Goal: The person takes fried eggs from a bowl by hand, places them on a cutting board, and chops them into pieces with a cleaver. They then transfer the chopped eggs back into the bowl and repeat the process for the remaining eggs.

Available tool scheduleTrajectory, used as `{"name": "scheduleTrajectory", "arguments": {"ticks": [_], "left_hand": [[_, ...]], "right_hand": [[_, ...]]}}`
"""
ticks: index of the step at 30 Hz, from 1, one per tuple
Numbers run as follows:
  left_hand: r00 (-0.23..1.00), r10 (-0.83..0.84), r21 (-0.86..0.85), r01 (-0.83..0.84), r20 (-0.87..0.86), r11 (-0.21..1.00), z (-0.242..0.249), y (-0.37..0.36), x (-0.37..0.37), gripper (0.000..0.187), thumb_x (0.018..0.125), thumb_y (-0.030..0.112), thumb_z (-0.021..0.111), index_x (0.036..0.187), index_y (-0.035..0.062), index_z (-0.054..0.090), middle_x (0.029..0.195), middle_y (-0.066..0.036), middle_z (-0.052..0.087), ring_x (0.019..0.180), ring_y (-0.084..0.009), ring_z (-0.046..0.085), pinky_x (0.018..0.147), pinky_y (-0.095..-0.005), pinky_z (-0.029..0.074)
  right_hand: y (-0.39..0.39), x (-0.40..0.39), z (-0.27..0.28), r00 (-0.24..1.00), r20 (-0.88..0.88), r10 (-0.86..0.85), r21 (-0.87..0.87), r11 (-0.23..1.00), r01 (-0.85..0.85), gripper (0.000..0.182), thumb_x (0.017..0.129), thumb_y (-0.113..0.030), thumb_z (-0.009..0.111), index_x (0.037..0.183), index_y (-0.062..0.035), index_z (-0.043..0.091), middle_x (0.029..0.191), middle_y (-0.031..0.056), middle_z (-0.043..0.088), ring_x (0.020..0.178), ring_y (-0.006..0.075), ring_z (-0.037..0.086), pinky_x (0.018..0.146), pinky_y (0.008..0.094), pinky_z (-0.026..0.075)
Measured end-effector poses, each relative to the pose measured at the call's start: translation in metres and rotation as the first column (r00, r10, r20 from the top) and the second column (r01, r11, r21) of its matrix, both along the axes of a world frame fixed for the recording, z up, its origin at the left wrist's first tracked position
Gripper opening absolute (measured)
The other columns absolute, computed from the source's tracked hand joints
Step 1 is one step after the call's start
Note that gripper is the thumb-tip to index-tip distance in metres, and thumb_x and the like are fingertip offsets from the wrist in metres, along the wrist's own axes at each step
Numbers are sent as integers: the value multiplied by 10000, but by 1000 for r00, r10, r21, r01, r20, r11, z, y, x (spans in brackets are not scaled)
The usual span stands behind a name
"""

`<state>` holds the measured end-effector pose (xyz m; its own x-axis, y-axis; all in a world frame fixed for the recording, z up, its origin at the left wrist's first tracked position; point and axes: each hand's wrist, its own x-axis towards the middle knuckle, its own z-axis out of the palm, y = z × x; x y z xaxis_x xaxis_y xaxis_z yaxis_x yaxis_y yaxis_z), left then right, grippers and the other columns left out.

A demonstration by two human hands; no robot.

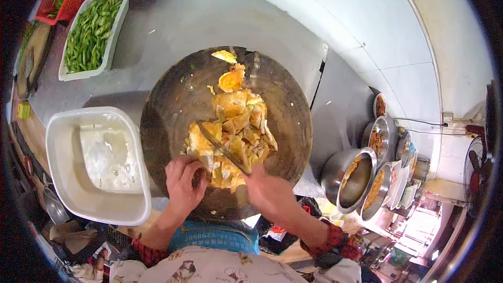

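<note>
A pile of yellow-brown food that looks like fried egg (241, 110), partly cut into pieces, lies on a round wooden chopping board (291, 110). My right hand (270, 191) grips a cleaver (222, 148), its handle hidden in the fist. The blade is seen nearly edge-on, slanting up and left across the pile. At the pile's lower left edge is my left hand (184, 182), fingers curled against the food, with the fingertips partly hidden. A few loose pieces lie at the far side of the board.
A white plastic basin (52, 149) stands left of the board. Behind it is a white basket (123, 13) of cut green peppers, with a red basket (73, 2) farther back. Several metal bowls, including a large pot (332, 175), line the right side by the wall.
</note>
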<state>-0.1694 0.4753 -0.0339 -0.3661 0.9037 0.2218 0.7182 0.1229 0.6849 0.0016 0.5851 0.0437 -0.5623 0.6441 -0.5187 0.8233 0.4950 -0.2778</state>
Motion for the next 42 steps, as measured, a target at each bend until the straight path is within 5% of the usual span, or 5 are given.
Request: {"name": "scheduleTrajectory", "arguments": {"ticks": [18,24,29,36,42], "left_hand": [[998,-15,-2,15,58,1000,-4,-29,-5,265,645,-13,639,890,67,575,958,-122,555,875,-326,532,770,-412,430],[985,50,38,-57,167,998,-4,-41,-3,281,641,-49,627,896,49,560,945,-125,550,861,-332,530,731,-409,445],[992,-10,16,8,125,1000,-6,-45,-2,284,639,-63,612,891,50,546,926,-135,545,837,-329,537,727,-411,448],[977,2,77,-19,212,997,-17,-57,-3,239,639,-65,592,840,49,529,897,-145,537,828,-323,537,714,-412,445],[986,-50,56,42,161,998,-20,-63,-2,255,639,-33,614,863,42,518,930,-166,526,871,-348,529,753,-425,445]], "right_hand": [[20,-27,-21,987,-159,-28,46,998,36,370,966,-318,439,987,51,448,612,214,609,594,407,632,504,487,507],[-14,-39,54,999,33,-35,-59,998,37,348,953,-300,468,942,46,432,620,232,607,598,414,633,516,495,516],[-12,-34,-16,996,-84,-14,-48,999,10,297,957,-264,479,919,28,438,589,220,584,601,421,612,506,493,475],[-33,-28,55,993,-8,-117,-61,991,116,304,964,-280,443,940,23,428,595,202,599,581,395,635,471,484,501],[-40,-21,-12,994,-95,-56,-72,996,50,344,957,-302,458,984,41,448,634,220,611,585,396,629,484,472,496]]}}
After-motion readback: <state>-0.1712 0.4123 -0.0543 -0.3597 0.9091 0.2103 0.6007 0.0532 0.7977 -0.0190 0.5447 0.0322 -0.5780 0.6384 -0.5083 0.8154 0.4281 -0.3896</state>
